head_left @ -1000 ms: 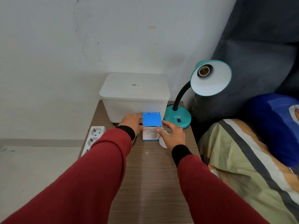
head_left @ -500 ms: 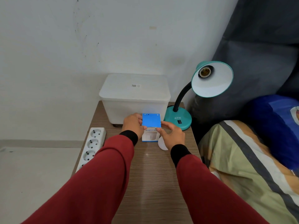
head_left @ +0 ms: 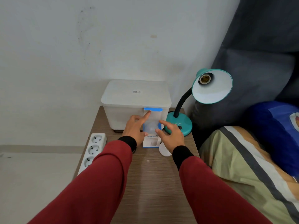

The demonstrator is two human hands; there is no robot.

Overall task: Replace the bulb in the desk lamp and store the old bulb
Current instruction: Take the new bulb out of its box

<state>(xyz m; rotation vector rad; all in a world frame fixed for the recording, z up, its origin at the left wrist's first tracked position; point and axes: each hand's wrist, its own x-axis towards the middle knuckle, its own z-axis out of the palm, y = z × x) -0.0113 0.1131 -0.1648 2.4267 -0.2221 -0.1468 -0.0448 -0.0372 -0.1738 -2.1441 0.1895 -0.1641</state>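
- Since a second ago, the box (head_left: 152, 142) lid has been flipped up, showing the new bulb (head_left: 151, 127) inside.
- Left hand (head_left: 135, 127), forefinger raised, props the flap open.
- Right hand (head_left: 170, 136), fingers spread and empty, reaches for the bulb.
- Lamp (head_left: 212, 85) socket sits empty; the old bulb (head_left: 164, 151) lies on the table (head_left: 153, 183).

Bare tabletop (head_left: 145, 183) in front; storage bin (head_left: 135, 101) behind, lamp base (head_left: 179, 125) right, power strip (head_left: 93, 149) left
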